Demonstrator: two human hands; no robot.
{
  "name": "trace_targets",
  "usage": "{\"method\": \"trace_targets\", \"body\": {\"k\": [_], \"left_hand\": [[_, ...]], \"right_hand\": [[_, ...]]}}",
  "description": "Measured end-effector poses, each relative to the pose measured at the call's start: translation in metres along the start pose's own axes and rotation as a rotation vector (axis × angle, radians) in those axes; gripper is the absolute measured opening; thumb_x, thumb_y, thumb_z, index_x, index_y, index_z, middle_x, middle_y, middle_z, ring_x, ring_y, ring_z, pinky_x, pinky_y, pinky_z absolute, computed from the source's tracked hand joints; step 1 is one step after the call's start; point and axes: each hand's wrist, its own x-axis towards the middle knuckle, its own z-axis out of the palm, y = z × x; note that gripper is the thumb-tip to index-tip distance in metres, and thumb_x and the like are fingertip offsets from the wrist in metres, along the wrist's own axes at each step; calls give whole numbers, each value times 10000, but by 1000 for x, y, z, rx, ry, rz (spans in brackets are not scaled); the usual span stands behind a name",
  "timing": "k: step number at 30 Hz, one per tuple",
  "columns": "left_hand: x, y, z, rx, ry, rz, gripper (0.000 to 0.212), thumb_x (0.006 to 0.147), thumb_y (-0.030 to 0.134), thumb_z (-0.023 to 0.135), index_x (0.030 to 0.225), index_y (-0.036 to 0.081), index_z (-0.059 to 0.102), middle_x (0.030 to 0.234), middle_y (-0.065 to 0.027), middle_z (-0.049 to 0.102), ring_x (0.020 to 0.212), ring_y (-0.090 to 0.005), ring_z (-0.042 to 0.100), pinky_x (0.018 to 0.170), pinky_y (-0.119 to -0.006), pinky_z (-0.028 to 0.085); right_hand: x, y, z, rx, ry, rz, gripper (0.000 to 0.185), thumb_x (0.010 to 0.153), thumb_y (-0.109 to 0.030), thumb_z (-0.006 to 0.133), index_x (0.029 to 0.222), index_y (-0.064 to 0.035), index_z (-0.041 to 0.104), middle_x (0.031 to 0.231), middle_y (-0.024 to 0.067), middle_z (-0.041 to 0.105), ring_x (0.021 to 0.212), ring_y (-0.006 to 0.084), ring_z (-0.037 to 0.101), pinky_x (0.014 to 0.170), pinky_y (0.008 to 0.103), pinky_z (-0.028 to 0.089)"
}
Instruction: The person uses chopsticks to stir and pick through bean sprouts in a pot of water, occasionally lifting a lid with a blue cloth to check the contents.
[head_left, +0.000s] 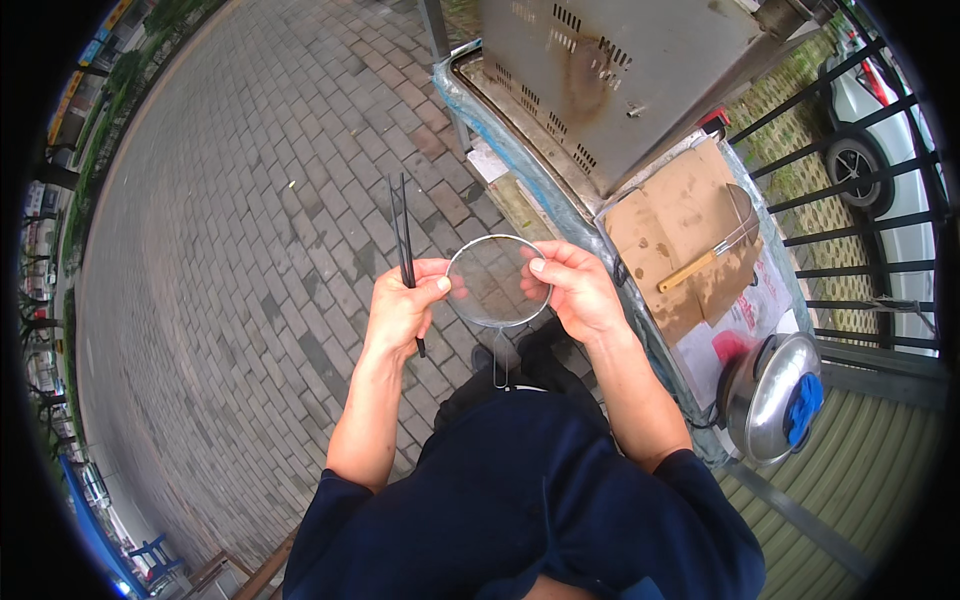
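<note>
A round fine-mesh skimmer with a wire rim is held out in front of my body, its wire handle towards me. My left hand pinches the rim's left side between thumb and fingers. Tucked in that same hand is a pair of black tongs or chopsticks, standing up past the fingers. On the opposite side, my right hand grips the rim, thumb on top and fingertips showing through the mesh.
To the right stands a table edged with plastic sheeting, bearing a rust-stained metal cabinet, stained cardboard, a wooden-handled strainer and a metal pot lid with a blue cloth. A black railing borders it; paving bricks lie left.
</note>
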Motion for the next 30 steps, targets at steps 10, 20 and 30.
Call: {"method": "trace_targets", "body": {"k": [10,20,30], "left_hand": [[1,0,3,10,-7,33,260,953,28,718,1184,-87,688,989,-185,771,790,-149,731,379,-178,396],[5,-3,0,33,-15,47,249,961,17,706,1184,-90,684,994,-187,769,783,-169,741,370,-177,384],[10,-8,-7,-36,-66,55,260,977,59,704,1199,-75,683,963,-181,765,681,-107,663,372,-175,355]], "right_hand": [[0,-2,-3,34,-10,-13,263,963,-70,725,1210,16,694,1067,102,743,906,203,708,822,356,570],[-1,-6,-1,1,-31,3,260,978,-53,677,1225,26,696,1031,139,754,883,220,726,813,346,578],[-2,-3,-1,46,-98,-69,308,976,-77,698,1268,20,676,1084,158,760,982,261,740,901,383,589]]}}
